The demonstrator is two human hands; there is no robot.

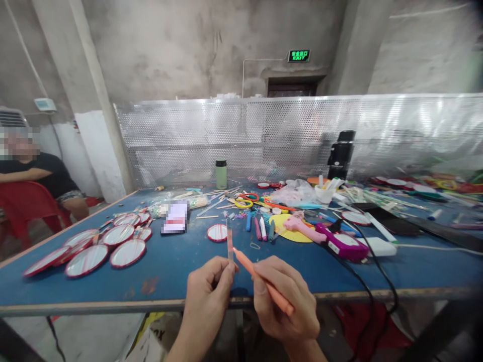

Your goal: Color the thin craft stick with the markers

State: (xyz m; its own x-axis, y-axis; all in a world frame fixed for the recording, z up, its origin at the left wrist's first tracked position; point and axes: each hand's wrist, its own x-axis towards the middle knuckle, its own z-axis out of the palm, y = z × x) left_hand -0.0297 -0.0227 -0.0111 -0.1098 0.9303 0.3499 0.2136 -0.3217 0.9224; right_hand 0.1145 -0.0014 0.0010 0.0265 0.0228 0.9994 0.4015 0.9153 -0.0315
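Note:
My left hand (209, 294) is closed in a pinch on a thin flat stick (230, 244) that stands upright above the table's near edge. My right hand (287, 304) grips an orange pen (260, 279), whose tip touches the stick's lower part. Both hands hover over the front edge of the blue table (169, 266).
Several round red-rimmed mirrors (90, 249) lie at the left, one small one (217, 233) ahead. A purple glue gun (341, 245) with black cable, markers, scissors (244, 201), a green bottle (221, 174) and clutter fill the middle and right. A person sits on a red chair (22, 208) at left.

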